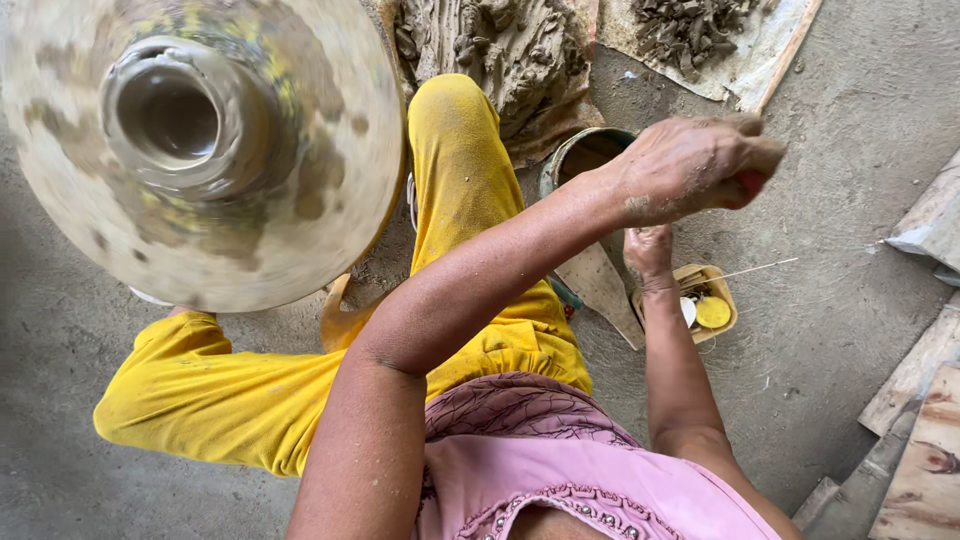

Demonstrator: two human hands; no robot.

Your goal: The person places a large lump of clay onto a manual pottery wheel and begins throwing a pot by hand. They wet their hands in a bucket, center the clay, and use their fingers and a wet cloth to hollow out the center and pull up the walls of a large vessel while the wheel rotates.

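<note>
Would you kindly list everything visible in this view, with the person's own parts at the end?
potter's wheel: one, clay-smeared, upper left
clay pot: one, grey, wet, centred on the wheel
clay heap: one, grey-brown, top centre
clay lumps: several, dark, on a sheet, top right
bucket: one, muddy, beside the leg
small tray: one, tan, holding a yellow disc
wooden planks: several, right edge
left hand: muddy, raised, grip closed on something red
right hand: muddy, at the tray
</note>
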